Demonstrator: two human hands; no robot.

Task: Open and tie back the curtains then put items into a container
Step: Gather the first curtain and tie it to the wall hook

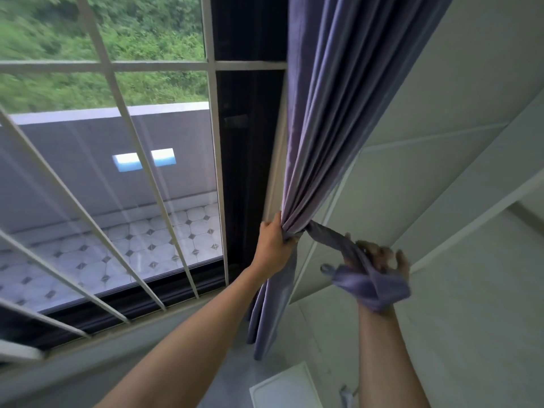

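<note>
Window bars left — wall rt.

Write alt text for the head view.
The left hand grips a gathered purple fabric curtain beside a white-barred window, while the right hand pulls a matching purple tie-back strip, wrapped over its palm.

Window with white bars across the glass. Outside: tiled balcony floor, grey parapet wall, green foliage beyond. Indoors: white panelled wall at right; white rectangular object at bottom edge, unidentifiable.
</note>
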